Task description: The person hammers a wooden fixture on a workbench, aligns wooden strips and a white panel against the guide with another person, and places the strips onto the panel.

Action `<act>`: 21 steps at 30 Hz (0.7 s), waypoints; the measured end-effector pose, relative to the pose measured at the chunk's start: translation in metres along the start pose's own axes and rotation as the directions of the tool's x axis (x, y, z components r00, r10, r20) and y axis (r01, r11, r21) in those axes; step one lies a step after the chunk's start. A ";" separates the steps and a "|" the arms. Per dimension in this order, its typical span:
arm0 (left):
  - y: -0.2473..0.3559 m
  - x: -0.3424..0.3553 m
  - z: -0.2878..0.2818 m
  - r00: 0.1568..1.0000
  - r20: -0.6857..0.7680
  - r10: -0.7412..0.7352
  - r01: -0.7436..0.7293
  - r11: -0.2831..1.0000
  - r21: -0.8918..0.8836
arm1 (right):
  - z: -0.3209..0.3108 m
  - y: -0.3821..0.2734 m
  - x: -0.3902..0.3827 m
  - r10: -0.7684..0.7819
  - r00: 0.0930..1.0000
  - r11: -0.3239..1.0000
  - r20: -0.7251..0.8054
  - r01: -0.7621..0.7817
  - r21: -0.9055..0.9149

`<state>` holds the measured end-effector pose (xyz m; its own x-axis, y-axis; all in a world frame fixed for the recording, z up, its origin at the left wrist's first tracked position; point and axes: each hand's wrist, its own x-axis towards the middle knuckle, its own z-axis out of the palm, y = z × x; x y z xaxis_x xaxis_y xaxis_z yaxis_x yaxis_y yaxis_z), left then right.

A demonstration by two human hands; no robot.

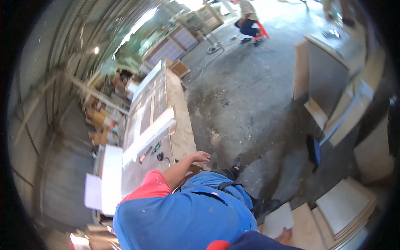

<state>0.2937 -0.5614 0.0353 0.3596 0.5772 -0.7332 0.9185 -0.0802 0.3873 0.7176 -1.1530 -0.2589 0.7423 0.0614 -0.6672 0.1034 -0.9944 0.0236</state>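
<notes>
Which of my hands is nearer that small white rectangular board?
Right hand, at the edge of the small white rectangular board; your left hand is well away, up and left in view.

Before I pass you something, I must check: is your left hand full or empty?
Empty: the left hand is near the worktable, its fingers loosely extended and nothing visible between them.

You're rocking a blue top (179,221) with a coral-red left sleeve (148,185) flecked with pale specks, plus a dark strap (229,185), dark pants (225,171) and a dark shoe (236,163).
</notes>
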 end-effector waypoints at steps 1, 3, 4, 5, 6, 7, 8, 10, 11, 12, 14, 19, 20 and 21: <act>-0.001 0.007 0.005 0.999 0.035 0.031 -0.028 0.995 -0.097 | -0.012 -0.038 -0.010 -0.072 0.997 0.995 0.010 0.073 -0.061; -0.002 0.017 0.003 0.995 0.024 0.094 -0.089 0.982 -0.168 | -0.031 -0.125 -0.030 -0.196 0.980 0.964 0.029 0.199 -0.178; -0.002 0.023 -0.005 0.985 0.050 0.164 -0.151 0.967 -0.205 | -0.038 -0.171 -0.040 -0.256 0.966 0.941 0.033 0.257 -0.219; -0.003 0.028 -0.014 0.977 -0.033 0.210 -0.212 0.966 -0.145 | -0.046 -0.214 -0.051 -0.330 0.944 0.910 0.028 0.325 -0.258; -0.004 0.034 -0.022 0.949 -0.095 0.301 -0.311 0.943 -0.115 | -0.052 -0.259 -0.062 -0.401 0.916 0.875 0.007 0.386 -0.294; -0.008 0.040 -0.032 0.936 -0.137 0.324 -0.346 0.921 -0.181 | -0.064 -0.299 -0.070 -0.505 0.863 0.821 -0.009 0.477 -0.313; -0.011 0.050 -0.045 0.904 -0.203 0.376 -0.405 0.906 -0.126 | -0.077 -0.339 -0.080 -0.595 0.803 0.760 -0.036 0.547 -0.350; -0.015 0.067 -0.068 0.910 -0.258 0.324 -0.391 0.879 -0.274 | -0.101 -0.429 -0.106 -0.751 0.659 0.617 -0.044 0.678 -0.399; -0.016 0.075 -0.078 0.910 -0.275 0.311 -0.387 0.875 -0.291 | -0.117 -0.474 -0.122 -0.866 0.496 0.488 -0.070 0.804 -0.338; -0.015 0.085 -0.092 0.899 -0.290 0.327 -0.411 0.858 -0.308 | -0.131 -0.520 -0.143 -0.927 0.359 0.375 -0.108 0.881 -0.287; -0.008 0.101 -0.124 0.939 -0.155 0.306 -0.338 0.752 -0.565 | -0.162 -0.608 -0.191 -0.977 0.210 0.195 -0.027 0.846 -0.497; 0.037 0.138 -0.202 0.992 0.051 0.117 -0.006 0.442 -0.897 | -0.209 -0.785 -0.320 -0.997 -0.070 -0.057 -0.009 0.874 -0.482; 0.045 0.148 -0.218 0.961 -0.234 0.149 -0.273 0.357 -0.893 | -0.210 -0.815 -0.340 -0.998 -0.069 -0.064 0.008 0.883 -0.465; 0.048 0.156 -0.234 0.866 -0.476 0.155 -0.501 0.283 -0.818 | -0.209 -0.842 -0.357 -0.994 -0.111 -0.096 -0.013 0.903 -0.419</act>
<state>0.3555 -0.2847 0.0706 0.3749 0.8742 -0.3086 -0.0553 0.3533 0.9339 0.5039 -0.3196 0.1153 -0.1771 0.9823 0.0603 0.9376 0.1870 -0.2930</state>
